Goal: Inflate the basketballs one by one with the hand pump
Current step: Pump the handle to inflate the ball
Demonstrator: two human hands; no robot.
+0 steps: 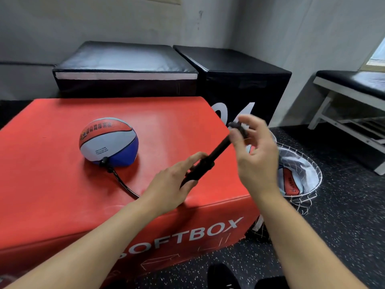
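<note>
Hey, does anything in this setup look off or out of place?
The basketball on the red soft box is sagging, flattened at its base where the pump hose plugs in. It looks underinflated, not damaged. Nothing else stands out.

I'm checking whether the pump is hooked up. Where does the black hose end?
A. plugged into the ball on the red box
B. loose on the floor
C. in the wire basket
A: the hose runs across the red box into the ball.

Dim, soft daylight from a window (378,57) at right, pale glare on black pads (125,59), blurred right hand (256,155), wide-angle bending at edges
</note>
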